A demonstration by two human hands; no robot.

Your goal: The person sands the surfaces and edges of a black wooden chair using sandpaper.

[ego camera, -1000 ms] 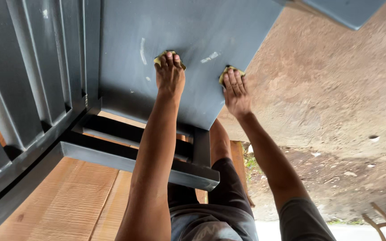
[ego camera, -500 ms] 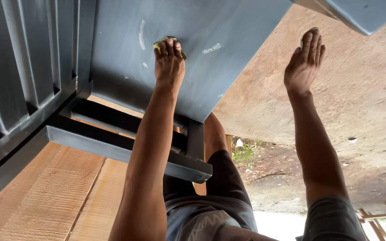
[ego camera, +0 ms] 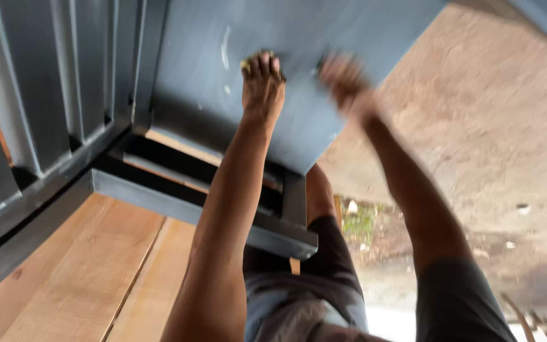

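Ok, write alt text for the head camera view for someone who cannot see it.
Two bare arms reach to a grey painted panel: the left hand presses a small yellowish pad flat on it, the right hand is blurred beside it. A grey metal frame and pale wooden boards lie to the left.

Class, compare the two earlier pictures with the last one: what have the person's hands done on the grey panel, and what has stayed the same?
The right hand lay on the grey panel, lifted clear of it half a second ago, and has now swung back to the panel, blurred by motion. Whether it touches yet cannot be told. The left hand stayed pressed flat on the panel over something small and yellowish. The dark metal frame and wooden planks are unchanged.
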